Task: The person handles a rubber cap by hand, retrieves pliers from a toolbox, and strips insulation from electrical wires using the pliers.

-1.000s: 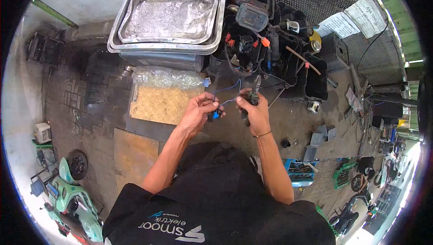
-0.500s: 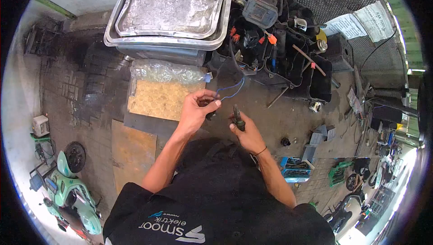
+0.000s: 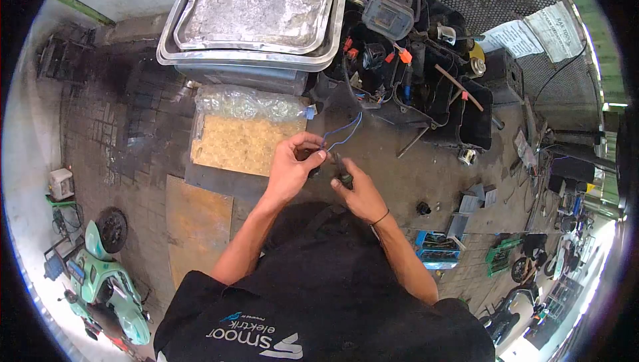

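In the middle of the head view, my left hand (image 3: 291,165) is closed, thumb against fingers, on a thin blue-and-white pair of wires (image 3: 343,133). The wires loop up from my fingertips toward the black bins. Part of a small dark piece shows under the same hand. My right hand (image 3: 363,195) is wrapped around a pair of dark pliers (image 3: 345,177). Their narrow jaws point up and left, close beside the wire ends at my left fingertips. My palm and fingers cover most of the pliers' handles.
Metal trays (image 3: 166,55) are stacked at the upper left, above a bubble-wrapped bundle (image 3: 246,103) and a yellowish board (image 3: 233,145). Black bins (image 3: 474,125) full of parts stand at the upper right. A small black round part (image 3: 423,208) and a blue crate (image 3: 436,259) lie to the right.
My right hand has moved slightly left, bringing the pliers' jaws from apart to right beside the wires. My left hand keeps its hold on the wires, nearly in place.
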`<move>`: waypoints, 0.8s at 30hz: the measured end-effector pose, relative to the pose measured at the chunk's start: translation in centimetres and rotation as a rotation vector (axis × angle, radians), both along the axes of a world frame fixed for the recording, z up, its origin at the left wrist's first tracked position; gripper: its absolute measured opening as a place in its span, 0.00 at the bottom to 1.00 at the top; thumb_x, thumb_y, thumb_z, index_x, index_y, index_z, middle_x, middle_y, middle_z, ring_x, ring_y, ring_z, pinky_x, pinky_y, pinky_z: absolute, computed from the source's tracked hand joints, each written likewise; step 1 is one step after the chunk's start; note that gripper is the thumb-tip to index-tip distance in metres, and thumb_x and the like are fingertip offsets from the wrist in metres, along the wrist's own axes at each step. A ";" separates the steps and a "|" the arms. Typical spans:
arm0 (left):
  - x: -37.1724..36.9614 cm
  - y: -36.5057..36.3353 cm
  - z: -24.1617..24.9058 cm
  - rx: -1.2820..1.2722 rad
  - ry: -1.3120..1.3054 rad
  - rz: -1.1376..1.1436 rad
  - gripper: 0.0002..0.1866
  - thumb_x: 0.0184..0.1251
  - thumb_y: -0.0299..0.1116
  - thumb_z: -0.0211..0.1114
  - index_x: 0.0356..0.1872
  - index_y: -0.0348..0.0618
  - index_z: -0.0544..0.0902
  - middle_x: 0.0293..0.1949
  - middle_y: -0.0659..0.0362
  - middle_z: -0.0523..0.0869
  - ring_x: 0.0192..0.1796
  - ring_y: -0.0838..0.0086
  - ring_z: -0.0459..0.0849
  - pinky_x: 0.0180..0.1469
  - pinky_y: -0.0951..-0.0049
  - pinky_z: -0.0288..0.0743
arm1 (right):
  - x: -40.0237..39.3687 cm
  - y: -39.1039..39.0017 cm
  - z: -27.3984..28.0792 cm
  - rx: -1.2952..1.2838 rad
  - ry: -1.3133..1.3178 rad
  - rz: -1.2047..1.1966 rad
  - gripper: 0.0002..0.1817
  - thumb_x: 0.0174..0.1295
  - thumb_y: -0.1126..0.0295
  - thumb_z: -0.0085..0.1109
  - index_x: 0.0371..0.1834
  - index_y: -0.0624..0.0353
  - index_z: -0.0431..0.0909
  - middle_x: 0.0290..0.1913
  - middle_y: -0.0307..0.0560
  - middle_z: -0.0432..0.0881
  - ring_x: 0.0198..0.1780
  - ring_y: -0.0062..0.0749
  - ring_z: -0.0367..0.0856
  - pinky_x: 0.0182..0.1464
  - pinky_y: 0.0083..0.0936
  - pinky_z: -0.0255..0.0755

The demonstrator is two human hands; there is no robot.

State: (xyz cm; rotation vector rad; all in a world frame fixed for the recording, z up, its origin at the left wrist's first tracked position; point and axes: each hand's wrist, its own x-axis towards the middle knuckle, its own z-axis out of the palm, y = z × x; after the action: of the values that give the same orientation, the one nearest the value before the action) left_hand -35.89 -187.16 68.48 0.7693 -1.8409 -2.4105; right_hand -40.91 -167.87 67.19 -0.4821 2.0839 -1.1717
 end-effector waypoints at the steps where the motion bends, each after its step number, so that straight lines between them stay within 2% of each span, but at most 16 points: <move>1: 0.0 0.1 0.0 0.000 0.001 0.000 0.08 0.66 0.21 0.69 0.45 0.33 0.85 0.38 0.58 0.90 0.43 0.78 0.86 0.48 0.75 0.78 | -0.1 -0.3 0.3 0.015 0.009 0.017 0.23 0.70 0.66 0.64 0.65 0.63 0.72 0.50 0.58 0.84 0.53 0.46 0.83 0.58 0.40 0.73; 5: 0.1 0.2 -0.4 -0.097 0.029 -0.017 0.08 0.66 0.21 0.68 0.44 0.34 0.83 0.35 0.60 0.88 0.40 0.78 0.85 0.45 0.73 0.77 | 0.0 -0.8 0.0 0.075 0.070 0.051 0.23 0.70 0.64 0.64 0.63 0.64 0.72 0.47 0.61 0.83 0.50 0.55 0.81 0.55 0.43 0.72; 7: 0.2 0.1 -0.4 -0.122 0.045 -0.014 0.08 0.66 0.21 0.68 0.44 0.34 0.82 0.35 0.61 0.87 0.39 0.79 0.84 0.44 0.72 0.76 | -0.2 -0.9 0.3 0.110 0.118 0.084 0.23 0.70 0.64 0.64 0.62 0.63 0.72 0.46 0.61 0.82 0.50 0.55 0.80 0.54 0.44 0.72; 9: 0.2 0.0 0.0 -0.190 0.033 -0.052 0.08 0.66 0.21 0.67 0.45 0.33 0.81 0.34 0.57 0.87 0.39 0.76 0.84 0.44 0.71 0.77 | -0.3 -0.9 0.7 0.147 0.164 0.112 0.22 0.70 0.63 0.64 0.61 0.63 0.72 0.45 0.60 0.82 0.50 0.55 0.78 0.53 0.44 0.71; 11: 0.1 -0.1 0.9 -0.285 0.028 -0.068 0.09 0.66 0.22 0.67 0.46 0.32 0.81 0.33 0.56 0.87 0.38 0.74 0.84 0.44 0.70 0.77 | -0.5 -0.9 1.1 0.205 0.222 0.150 0.18 0.70 0.63 0.64 0.56 0.61 0.73 0.45 0.64 0.83 0.49 0.63 0.77 0.52 0.50 0.70; 13: 0.0 -0.1 1.6 -0.379 0.026 -0.085 0.10 0.67 0.22 0.67 0.46 0.31 0.80 0.33 0.55 0.86 0.37 0.72 0.84 0.43 0.70 0.76 | -0.6 -1.1 2.3 0.241 0.231 0.144 0.17 0.70 0.63 0.64 0.55 0.60 0.73 0.44 0.63 0.84 0.48 0.63 0.77 0.52 0.50 0.69; 15: 0.0 -0.3 1.9 -0.405 0.017 -0.118 0.12 0.68 0.21 0.65 0.51 0.33 0.79 0.36 0.57 0.84 0.40 0.75 0.81 0.46 0.71 0.75 | -0.7 -1.2 2.5 0.276 0.242 0.136 0.17 0.70 0.62 0.64 0.53 0.60 0.73 0.43 0.62 0.84 0.48 0.63 0.76 0.51 0.50 0.69; 19: 0.2 -0.5 1.6 -0.383 0.072 -0.101 0.18 0.66 0.20 0.62 0.56 0.35 0.77 0.40 0.56 0.84 0.42 0.74 0.80 0.45 0.71 0.74 | -0.7 -1.2 2.4 0.257 0.253 0.169 0.17 0.69 0.62 0.64 0.53 0.60 0.73 0.43 0.61 0.84 0.48 0.63 0.77 0.52 0.50 0.70; 21: 0.3 -0.7 2.2 -0.402 0.072 -0.131 0.23 0.62 0.17 0.58 0.61 0.31 0.73 0.46 0.47 0.82 0.46 0.64 0.81 0.52 0.62 0.75 | -0.7 -1.3 2.3 0.237 0.246 0.170 0.17 0.70 0.62 0.64 0.53 0.61 0.73 0.43 0.62 0.84 0.49 0.63 0.77 0.52 0.50 0.70; 24: 0.5 -0.6 1.4 -0.427 0.142 -0.121 0.28 0.59 0.16 0.56 0.64 0.32 0.71 0.49 0.46 0.79 0.47 0.61 0.78 0.56 0.60 0.74 | -0.6 -1.6 1.6 0.160 0.196 0.147 0.17 0.69 0.63 0.64 0.52 0.63 0.74 0.45 0.64 0.83 0.49 0.64 0.77 0.53 0.50 0.69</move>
State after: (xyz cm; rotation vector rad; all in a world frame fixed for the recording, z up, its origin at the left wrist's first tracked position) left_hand -35.43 -187.74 69.83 0.4513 -2.2790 -1.9535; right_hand -41.47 -169.42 68.84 -0.6847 2.2443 -0.8955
